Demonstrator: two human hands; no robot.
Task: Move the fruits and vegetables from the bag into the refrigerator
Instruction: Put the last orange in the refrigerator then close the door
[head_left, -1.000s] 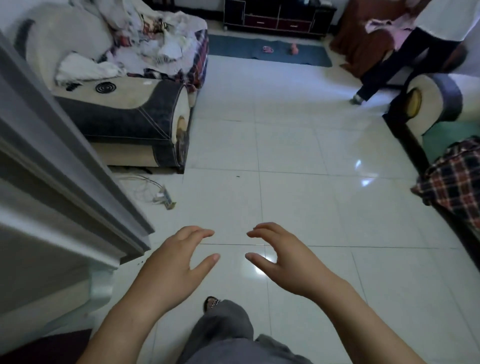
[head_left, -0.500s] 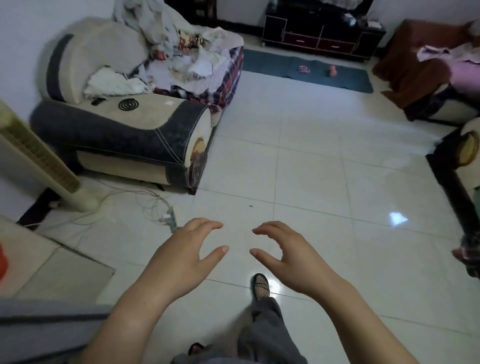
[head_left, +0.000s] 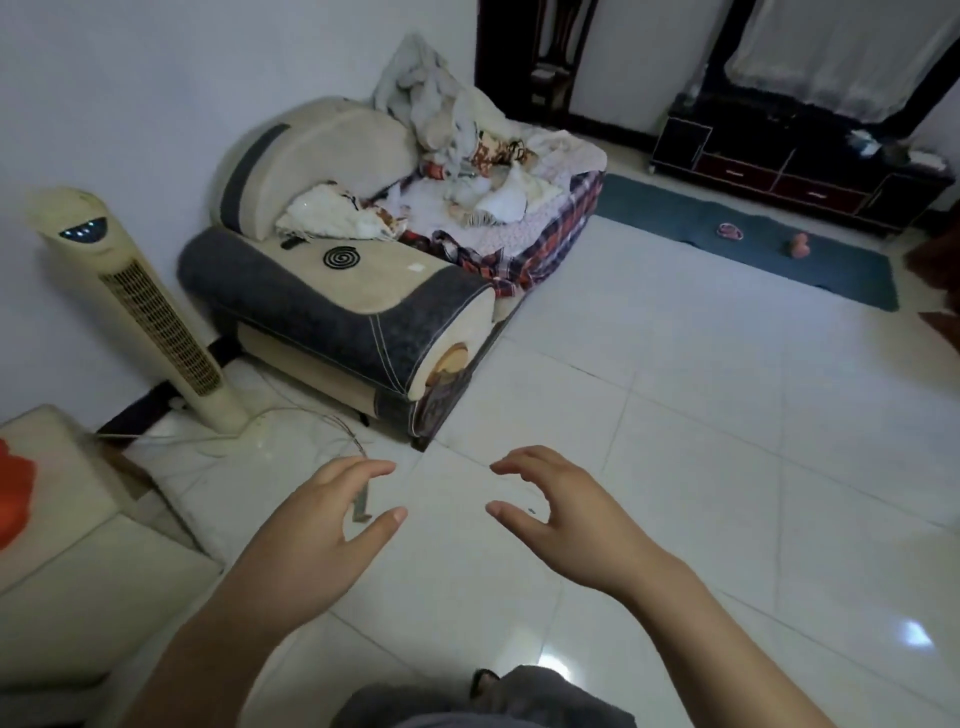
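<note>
Both hands are held out over the tiled floor (head_left: 675, 415) in the lower middle of the frame. The left hand (head_left: 311, 540) and the right hand (head_left: 576, 525) are spread wide with curled fingers, and nothing is gripped by either. A sofa (head_left: 332, 301) piled with cloths is seen at upper centre, a tower fan (head_left: 140, 312) at left. No bag, produce or refrigerator can be made out.

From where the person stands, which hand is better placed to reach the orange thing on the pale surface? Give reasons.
Left, probably. The orange thing lies at the far left edge; the left hand hovers nearer, open and empty. The right hand would have to cross over.
</note>
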